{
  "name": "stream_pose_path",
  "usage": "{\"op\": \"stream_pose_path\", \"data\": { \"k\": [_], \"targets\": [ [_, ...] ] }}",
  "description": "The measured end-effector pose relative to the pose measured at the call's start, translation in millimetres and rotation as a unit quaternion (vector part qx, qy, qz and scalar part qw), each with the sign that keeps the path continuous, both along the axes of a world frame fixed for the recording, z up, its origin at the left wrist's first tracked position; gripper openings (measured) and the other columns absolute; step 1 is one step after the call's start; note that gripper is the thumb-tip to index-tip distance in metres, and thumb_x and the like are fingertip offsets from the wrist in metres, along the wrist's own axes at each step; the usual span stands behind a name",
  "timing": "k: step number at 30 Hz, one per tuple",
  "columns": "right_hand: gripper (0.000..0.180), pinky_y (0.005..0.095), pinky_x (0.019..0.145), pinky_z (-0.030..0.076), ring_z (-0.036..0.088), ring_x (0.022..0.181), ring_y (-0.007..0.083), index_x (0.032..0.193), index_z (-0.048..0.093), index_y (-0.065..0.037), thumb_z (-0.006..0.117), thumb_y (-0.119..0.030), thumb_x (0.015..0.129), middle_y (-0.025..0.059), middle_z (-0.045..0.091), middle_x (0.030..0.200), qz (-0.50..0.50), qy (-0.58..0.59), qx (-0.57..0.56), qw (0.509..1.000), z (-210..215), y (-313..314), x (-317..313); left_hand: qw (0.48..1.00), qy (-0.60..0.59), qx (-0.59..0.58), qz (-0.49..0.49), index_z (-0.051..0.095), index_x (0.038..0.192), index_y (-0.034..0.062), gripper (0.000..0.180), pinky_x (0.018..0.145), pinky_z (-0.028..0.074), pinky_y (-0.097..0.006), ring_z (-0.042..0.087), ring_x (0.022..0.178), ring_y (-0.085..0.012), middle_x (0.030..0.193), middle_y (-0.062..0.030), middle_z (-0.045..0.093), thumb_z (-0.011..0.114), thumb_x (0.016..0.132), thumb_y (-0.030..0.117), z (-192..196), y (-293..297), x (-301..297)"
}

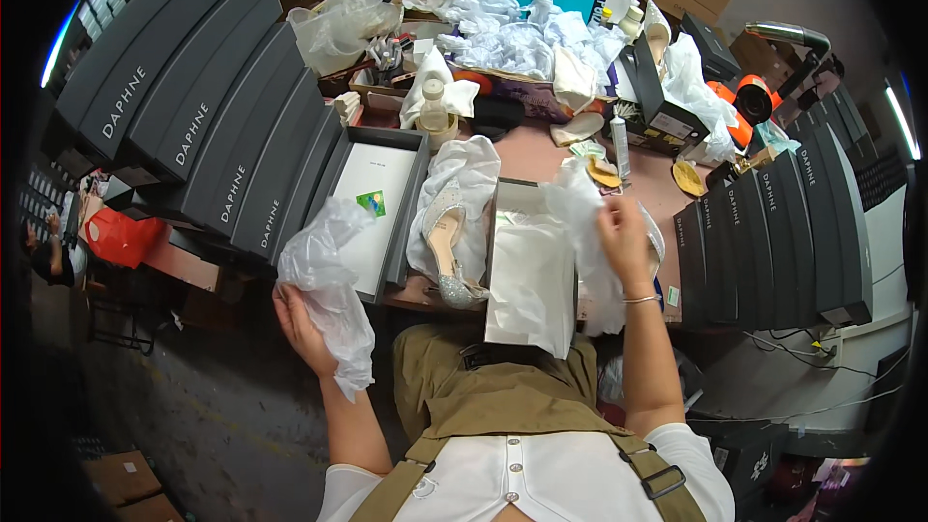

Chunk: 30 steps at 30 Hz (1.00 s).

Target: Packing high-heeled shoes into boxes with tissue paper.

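Crumpled white tissue paper [329, 266] hangs from my left hand [305, 331], whose fingers are closed around its edge, left of the table. My right hand [623, 240] pinches another sheet of white tissue paper [580, 217] at the right. Between them, a glittery silver high-heeled shoe [445, 237] lies on white tissue on the table. An open shoebox [491, 261] lined with white paper stands right of the shoe. Part of a second light shoe [655, 244] shows behind my right wrist; the rest is hidden. Left of the silver shoe, a dark open box [396, 222] holds a small green card [371, 203].
Dark shoeboxes lean in a row at the left [193, 126] and right [773, 232]. A box of crumpled white paper [522, 43], a clear bottle [433, 106], a white tube [620, 143] and a yellow sponge [687, 178] sit farther back. An orange heat-gun-like tool [756, 97] stands at the right.
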State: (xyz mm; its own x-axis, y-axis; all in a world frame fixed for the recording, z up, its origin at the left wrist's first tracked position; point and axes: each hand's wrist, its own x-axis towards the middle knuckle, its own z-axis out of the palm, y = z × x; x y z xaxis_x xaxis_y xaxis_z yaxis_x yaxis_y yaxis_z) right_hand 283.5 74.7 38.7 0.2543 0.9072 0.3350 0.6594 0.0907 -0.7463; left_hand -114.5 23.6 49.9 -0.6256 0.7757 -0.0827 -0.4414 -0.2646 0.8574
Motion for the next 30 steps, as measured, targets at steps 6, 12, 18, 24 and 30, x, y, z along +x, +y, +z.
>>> {"op": "stream_pose_path", "data": {
  "k": [6,12,18,24,30],
  "targets": [
    [0.019,0.0498,0.076,0.05,0.062,0.086,0.0457,0.089,0.061,0.005,0.053,-0.01,0.08,0.0303,0.063,0.089,0.183,-0.23,-0.224,0.929,-157,66,-83,0.987,-0.033,-0.02,-0.157,0.054,0.114,0.0031,0.021,0.088,0.042,-0.026,0.054,0.098,-0.01,0.108,-0.0038,0.06,0.052,0.097,0.014,5,3,53],
    [0.02,0.0497,0.079,0.048,0.061,0.089,0.0459,0.087,0.061,0.005,0.055,-0.013,0.083,0.0306,0.063,0.092,0.087,-0.086,-0.196,0.973,-166,92,-100,0.97,-0.098,0.01,-0.221,0.055,0.107,0.0053,0.014,0.089,0.043,-0.026,0.055,0.093,-0.0094,0.102,-0.0018,0.061,0.056,0.093,0.006,-7,-5,93],
    [0.033,0.0419,0.082,0.05,0.065,0.093,0.0344,0.113,0.056,0.005,0.06,-0.017,0.089,0.0262,0.064,0.103,0.223,-0.027,-0.189,0.956,-14,15,-83,0.968,-0.124,0.057,-0.21,0.053,0.111,0.003,0.022,0.091,0.044,-0.029,0.056,0.098,-0.012,0.105,-0.0045,0.06,0.059,0.09,0.0,-22,6,100],
    [0.037,0.0286,0.072,0.048,0.057,0.078,0.0151,0.122,0.051,0.0,0.062,-0.017,0.091,0.0126,0.062,0.094,0.354,0.342,-0.187,0.85,-4,-46,-117,0.935,-0.164,0.056,-0.311,0.038,0.131,0.0043,0.052,0.102,0.038,-0.038,0.05,0.115,-0.02,0.124,-0.0091,0.052,0.063,0.09,0.023,-13,-5,113],
    [0.021,0.0345,0.06,0.044,0.047,0.059,0.0246,0.102,0.056,-0.001,0.061,-0.011,0.084,0.0144,0.052,0.066,0.416,0.018,-0.274,0.867,39,-63,-65,0.847,-0.26,-0.019,-0.463,0.041,0.136,0.0089,0.054,0.097,0.042,-0.036,0.055,0.111,-0.0187,0.122,-0.0078,0.058,0.063,0.087,0.016,-15,34,83]
  ]
}}
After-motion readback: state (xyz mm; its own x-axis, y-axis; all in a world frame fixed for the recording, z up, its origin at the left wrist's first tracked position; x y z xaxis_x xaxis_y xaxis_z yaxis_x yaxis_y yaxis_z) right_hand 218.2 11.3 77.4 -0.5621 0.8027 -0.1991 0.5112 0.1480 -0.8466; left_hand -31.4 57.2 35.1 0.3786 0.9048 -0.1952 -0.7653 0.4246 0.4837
